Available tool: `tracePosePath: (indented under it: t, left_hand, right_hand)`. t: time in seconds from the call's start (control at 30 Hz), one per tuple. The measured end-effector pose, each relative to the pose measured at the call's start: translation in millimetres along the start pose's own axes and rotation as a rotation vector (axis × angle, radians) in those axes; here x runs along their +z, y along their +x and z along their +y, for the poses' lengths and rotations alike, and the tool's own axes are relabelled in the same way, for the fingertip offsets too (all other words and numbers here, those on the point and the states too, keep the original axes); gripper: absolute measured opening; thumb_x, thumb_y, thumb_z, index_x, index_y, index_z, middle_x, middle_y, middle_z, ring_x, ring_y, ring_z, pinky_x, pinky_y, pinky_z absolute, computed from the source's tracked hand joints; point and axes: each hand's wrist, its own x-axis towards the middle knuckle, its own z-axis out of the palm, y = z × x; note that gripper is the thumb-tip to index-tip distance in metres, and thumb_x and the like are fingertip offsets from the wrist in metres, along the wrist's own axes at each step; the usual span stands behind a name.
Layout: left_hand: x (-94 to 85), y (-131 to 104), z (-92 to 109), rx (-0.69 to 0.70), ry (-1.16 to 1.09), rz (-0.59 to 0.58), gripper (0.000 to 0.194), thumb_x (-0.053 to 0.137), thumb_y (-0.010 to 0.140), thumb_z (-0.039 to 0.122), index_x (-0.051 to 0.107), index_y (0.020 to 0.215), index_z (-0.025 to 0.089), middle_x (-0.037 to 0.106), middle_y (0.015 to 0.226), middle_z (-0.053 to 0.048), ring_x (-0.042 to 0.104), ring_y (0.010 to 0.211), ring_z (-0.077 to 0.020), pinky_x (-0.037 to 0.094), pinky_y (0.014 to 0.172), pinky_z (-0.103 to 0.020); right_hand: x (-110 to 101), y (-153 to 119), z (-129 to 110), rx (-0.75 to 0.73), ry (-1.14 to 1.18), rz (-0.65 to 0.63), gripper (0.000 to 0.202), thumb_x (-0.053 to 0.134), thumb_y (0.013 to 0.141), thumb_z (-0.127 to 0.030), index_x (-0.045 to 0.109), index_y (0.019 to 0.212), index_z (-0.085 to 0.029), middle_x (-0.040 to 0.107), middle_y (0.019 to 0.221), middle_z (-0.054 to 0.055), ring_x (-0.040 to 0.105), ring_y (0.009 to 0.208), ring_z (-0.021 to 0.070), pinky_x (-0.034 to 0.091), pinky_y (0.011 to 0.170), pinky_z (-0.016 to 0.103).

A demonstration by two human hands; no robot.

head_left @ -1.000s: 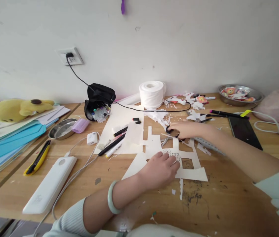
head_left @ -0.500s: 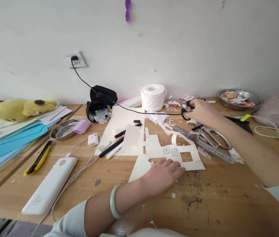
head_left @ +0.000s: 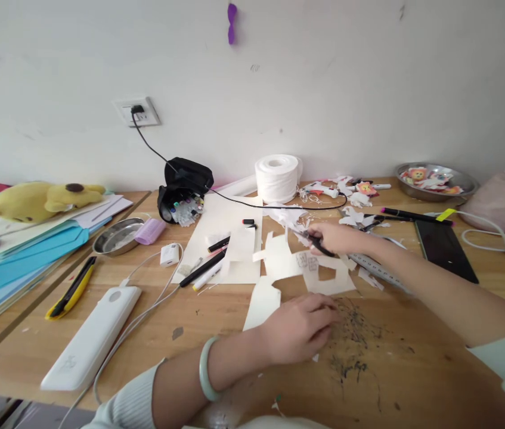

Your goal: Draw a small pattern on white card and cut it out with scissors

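Note:
My right hand (head_left: 333, 237) grips a pair of scissors (head_left: 322, 245) by the black handles. Their blades point away to the left, just above a cut-out white paper (head_left: 279, 256) with small printed drawings and a window-like hole. Below that sheet, my left hand (head_left: 303, 326) rests low over the table with loosely bent fingers, and I see nothing held in it. Its fingertips are close to the paper's near edge. Another piece of paper (head_left: 261, 302) lies partly beneath the left hand and wrist. A steel ruler (head_left: 380, 271) is partly hidden by my right forearm.
Markers (head_left: 203, 268) lie on a large sheet (head_left: 223, 208). Behind are a black pen case (head_left: 187, 179), a white roll (head_left: 278, 179) and a glue gun (head_left: 324, 190) with its cord. A power bank (head_left: 91, 339), yellow cutter (head_left: 71, 289), metal bowl (head_left: 435, 185) and phone (head_left: 444, 247) surround the work.
My right hand has brought the scissors from near the glue gun down and left, over the paper. The cut-out paper has shifted slightly. My left hand's fingers have gone from flat to bent.

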Motion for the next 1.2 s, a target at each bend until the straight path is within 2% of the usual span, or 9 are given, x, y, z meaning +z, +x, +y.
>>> tracePosePath:
  t: [0.1,0.2,0.33,0.47,0.63,0.8,0.9,1.03,1.2]
  left_hand:
    - [-1.2,0.3,4.7,-0.135,-0.301,0.068,0.031,0.045,0.087,0.024,0.052,0.117,0.019,0.061,0.11,-0.009,0.059,0.094,-0.0167,0.049,0.083,-0.029]
    - [-1.8,0.9,2.1,-0.268,-0.501,0.173,0.052,0.048,0.087,0.03,0.032,0.135,0.022,0.054,0.124,-0.013,0.06,0.092,-0.0171,0.051,0.079,-0.032]
    - [-4.7,3.0,-10.9,-0.249,-0.558,0.384,0.065,0.049,0.087,0.031,0.013,0.142,0.027,0.025,0.147,-0.014,0.037,0.128,-0.0255,0.035,0.103,-0.045]
    - [-4.8,6.0,-25.8,-0.287,-0.621,0.516,0.058,0.045,0.089,0.035,0.016,0.14,0.029,0.023,0.148,-0.01,0.029,0.133,-0.0242,0.028,0.108,-0.045]
    - [-6.7,9.6,-37.7,-0.395,-0.794,0.706,0.054,0.05,0.086,0.038,0.028,0.132,0.024,0.042,0.134,-0.012,0.05,0.115,-0.0212,0.039,0.1,-0.041]
    - [-12.5,11.0,-42.6,-0.374,-0.957,0.78,0.064,0.059,0.079,0.036,0.028,0.132,0.021,0.059,0.111,-0.009,0.058,0.103,-0.0218,0.046,0.091,-0.041]
    - [-12.5,11.1,-46.2,-0.38,-1.05,0.787,0.071,0.064,0.074,0.032,0.027,0.134,0.021,0.059,0.113,-0.01,0.058,0.104,-0.0225,0.047,0.09,-0.04]
    - [-11.1,12.4,-49.9,-0.412,-1.14,0.765,0.078,0.068,0.068,0.026,0.027,0.135,0.02,0.061,0.113,-0.01,0.059,0.103,-0.0226,0.048,0.087,-0.037]
    - [-10.4,14.8,-51.4,-0.46,-1.23,0.752,0.085,0.071,0.064,0.022,0.024,0.136,0.019,0.064,0.1,-0.007,0.063,0.088,-0.0183,0.05,0.08,-0.035]
  right_hand:
    - [-2.6,-2.3,-5.7,0.055,0.46,0.426,0.015,0.061,0.062,-0.026,0.051,0.071,-0.019,0.054,0.063,-0.003,0.047,0.057,0.0121,0.036,0.053,0.023]
    - [2.9,-9.6,-13.2,0.125,0.863,0.863,0.023,0.06,0.062,-0.033,0.042,0.07,-0.022,0.047,0.064,-0.004,0.044,0.056,0.0109,0.036,0.052,0.024]
    - [26.0,-25.8,-23.0,0.178,1.075,0.963,0.026,0.062,0.061,-0.033,0.04,0.071,-0.023,0.045,0.068,-0.004,0.043,0.056,0.0108,0.036,0.051,0.024]
    - [60.9,-39.9,-29.6,0.253,1.093,0.871,0.027,0.066,0.061,-0.034,0.046,0.073,-0.022,0.049,0.069,-0.003,0.044,0.059,0.0118,0.037,0.055,0.026]
    - [87.5,-48.9,-32.6,0.23,0.971,0.67,0.024,0.065,0.065,-0.035,0.047,0.072,-0.021,0.05,0.067,-0.004,0.047,0.064,0.0141,0.039,0.061,0.027]
    - [89.1,-59.9,-30.8,0.219,0.927,0.312,0.023,0.065,0.067,-0.038,0.05,0.069,-0.02,0.049,0.06,-0.004,0.043,0.054,0.0119,0.037,0.054,0.026]
    - [87.0,-68.7,-24.0,0.284,1.105,0.095,0.029,0.057,0.073,-0.048,0.053,0.069,-0.019,0.052,0.058,-0.002,0.044,0.05,0.0118,0.038,0.049,0.026]
    - [79.6,-78.5,-9.3,0.315,1.354,-0.204,0.041,0.049,0.075,-0.056,0.057,0.081,-0.017,0.06,0.074,0.005,0.05,0.057,0.0128,0.04,0.047,0.025]
    - [67.7,-84.2,3.6,0.299,1.152,-0.085,0.035,0.061,0.074,-0.05,0.06,0.081,-0.016,0.06,0.071,0.004,0.049,0.055,0.0107,0.039,0.045,0.021]
